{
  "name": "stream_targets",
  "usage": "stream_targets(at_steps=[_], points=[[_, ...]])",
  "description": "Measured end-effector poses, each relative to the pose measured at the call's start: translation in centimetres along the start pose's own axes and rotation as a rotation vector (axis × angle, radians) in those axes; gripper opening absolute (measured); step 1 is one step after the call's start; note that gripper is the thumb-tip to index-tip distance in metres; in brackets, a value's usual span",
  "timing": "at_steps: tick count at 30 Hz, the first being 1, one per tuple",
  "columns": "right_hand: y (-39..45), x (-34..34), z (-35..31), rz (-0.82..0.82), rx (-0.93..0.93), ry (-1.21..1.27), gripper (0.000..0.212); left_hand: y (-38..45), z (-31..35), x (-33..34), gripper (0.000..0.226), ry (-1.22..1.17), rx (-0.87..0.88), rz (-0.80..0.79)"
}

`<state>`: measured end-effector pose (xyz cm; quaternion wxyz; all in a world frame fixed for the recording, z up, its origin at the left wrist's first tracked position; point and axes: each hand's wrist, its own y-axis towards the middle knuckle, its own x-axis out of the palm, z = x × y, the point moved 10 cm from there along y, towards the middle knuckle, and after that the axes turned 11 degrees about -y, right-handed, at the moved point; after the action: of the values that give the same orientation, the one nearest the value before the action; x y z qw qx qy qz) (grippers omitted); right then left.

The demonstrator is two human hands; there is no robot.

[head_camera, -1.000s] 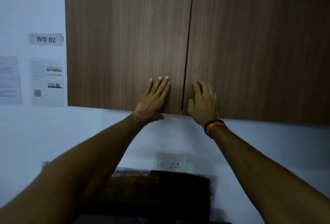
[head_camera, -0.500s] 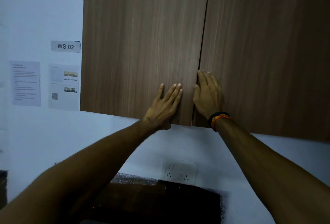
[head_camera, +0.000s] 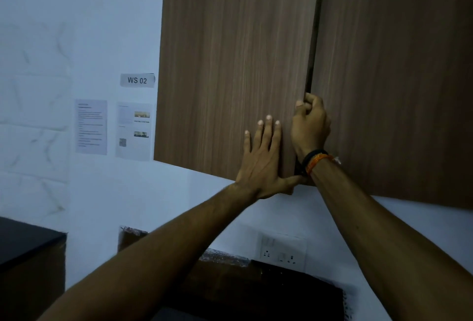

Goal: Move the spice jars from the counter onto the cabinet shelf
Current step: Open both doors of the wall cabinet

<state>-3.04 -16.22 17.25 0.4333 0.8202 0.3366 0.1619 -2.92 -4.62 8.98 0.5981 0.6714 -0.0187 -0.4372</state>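
Because the cabinet has no handles in view, its doors must be prised apart at the centre seam, which accounts for both hands meeting there.

Left door [head_camera: 230,65]: large wood-grain panel, its inner edge standing slightly proud of its neighbour, a dark gap showing along the seam. Judged to be the panel being opened, so as to reach the shelf behind, which is hidden.

Right door [head_camera: 396,77]: matching panel, apparently flush and closed.

Right arm: reaches up from lower right, a dark and orange wristband [head_camera: 316,160] at the wrist.

Left arm: reaches up from lower left, wrist bent back.

Right hand [head_camera: 309,126]: clenched round the inner edge of the left door, fingertips hooked into the gap; grasping the door edge to pull it outward.

Left hand [head_camera: 263,157]: released, fingers straight and spread flat against the left door's face near its lower corner, thumb under the bottom edge; judged to steady or help lift the panel.

Wall socket [head_camera: 281,251]: below the cabinet.

Label "WS 02" [head_camera: 137,80]: on the wall, left of the cabinet, above two paper notices [head_camera: 112,130].

Spice jars: not in view; the worktop below is dark, and no jar can be told on it.
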Motion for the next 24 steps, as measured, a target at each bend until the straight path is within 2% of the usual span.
stream_targets(at_steps=[3,7,13,17,24], points=[[-0.8,-1.1,-1.4,-0.009,-0.034,0.086,0.025,-0.3,1.1,-2.1,0.129,-0.008,-0.065,0.084],[-1.9,-2.5,-4.1,-0.063,-0.108,0.202,0.025,-1.9,2.1,-5.0,0.131,-0.046,-0.077,0.079],[-4.3,-2.6,-10.8,-0.297,-0.339,0.411,0.022,-7.3,3.0,-11.3,0.116,-0.083,-0.012,0.133],[-6.5,-1.0,-14.9,-0.390,-0.388,0.537,0.022,-10.2,3.8,-15.0,0.108,-0.055,0.032,0.196],[-12.0,4.1,-21.9,-0.650,-0.411,0.735,0.059,-14.8,2.3,-21.5,0.108,-0.032,-0.013,0.316]])
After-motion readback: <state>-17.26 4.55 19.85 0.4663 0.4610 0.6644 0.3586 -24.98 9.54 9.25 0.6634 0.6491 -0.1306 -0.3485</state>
